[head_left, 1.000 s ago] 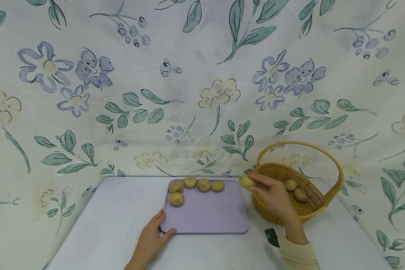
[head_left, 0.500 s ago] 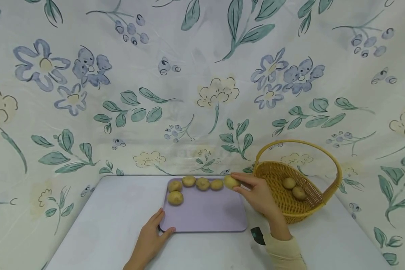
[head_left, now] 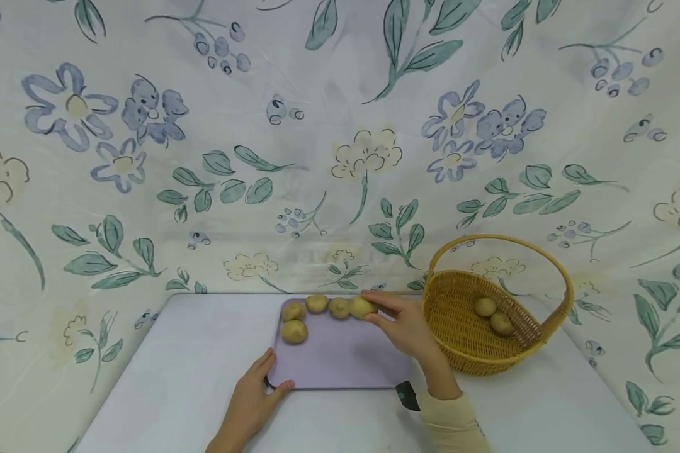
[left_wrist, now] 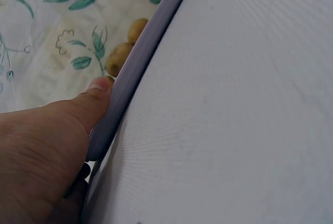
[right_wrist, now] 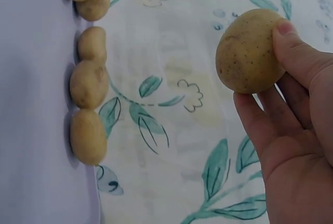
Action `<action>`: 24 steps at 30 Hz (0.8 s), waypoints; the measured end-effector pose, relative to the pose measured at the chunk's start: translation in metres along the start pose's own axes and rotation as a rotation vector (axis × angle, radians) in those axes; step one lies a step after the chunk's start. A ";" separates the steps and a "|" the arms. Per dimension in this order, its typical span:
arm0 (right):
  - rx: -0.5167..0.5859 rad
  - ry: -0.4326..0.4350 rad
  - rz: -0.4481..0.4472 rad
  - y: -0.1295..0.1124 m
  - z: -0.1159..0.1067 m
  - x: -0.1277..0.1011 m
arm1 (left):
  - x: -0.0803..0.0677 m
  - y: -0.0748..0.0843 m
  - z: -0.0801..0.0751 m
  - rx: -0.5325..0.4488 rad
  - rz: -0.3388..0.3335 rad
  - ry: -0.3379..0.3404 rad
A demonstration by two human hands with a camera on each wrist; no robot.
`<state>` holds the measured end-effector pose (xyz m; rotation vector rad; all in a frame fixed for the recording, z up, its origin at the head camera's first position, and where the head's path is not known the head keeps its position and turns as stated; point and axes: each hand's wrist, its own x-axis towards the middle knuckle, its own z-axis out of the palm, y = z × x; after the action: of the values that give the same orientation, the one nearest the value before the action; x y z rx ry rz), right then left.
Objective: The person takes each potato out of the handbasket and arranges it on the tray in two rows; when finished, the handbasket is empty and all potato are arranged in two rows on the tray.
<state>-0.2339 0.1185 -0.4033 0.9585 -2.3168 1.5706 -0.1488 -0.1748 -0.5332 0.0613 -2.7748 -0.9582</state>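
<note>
My right hand (head_left: 405, 324) pinches a potato (head_left: 362, 307) between thumb and fingertips above the back edge of a lilac tray (head_left: 340, 362). In the right wrist view this held potato (right_wrist: 250, 51) is raised apart from the several potatoes (right_wrist: 89, 84) lined along the tray's edge. From the head view it covers the rightmost one of that row. Another potato (head_left: 294, 331) lies at the tray's left side, in front of the corner one. My left hand (head_left: 252, 396) holds the tray's front left corner, its thumb (left_wrist: 93, 99) against the rim in the left wrist view.
A yellow wicker basket (head_left: 470, 363) with a tall arched handle stands right of the tray. Two potatoes (head_left: 485, 307) lie inside it. The white table (head_left: 204, 333) ends at a flower-patterned cloth (head_left: 317, 207) behind.
My right hand has carried the potato leftward from beside the basket to above the right end of the potato row. The left hand stays at the tray corner.
</note>
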 end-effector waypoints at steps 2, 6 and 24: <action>-0.001 0.005 -0.006 -0.001 0.005 0.002 | 0.000 -0.001 0.000 -0.003 -0.007 -0.009; 0.021 0.009 0.001 -0.004 0.016 0.006 | 0.000 -0.002 0.001 0.004 -0.008 -0.009; 0.065 0.040 0.056 0.029 0.060 0.019 | 0.001 -0.002 0.001 0.009 -0.006 0.001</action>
<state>-0.2542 0.0649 -0.4419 0.8753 -2.2976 1.6807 -0.1496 -0.1757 -0.5348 0.0713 -2.7792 -0.9468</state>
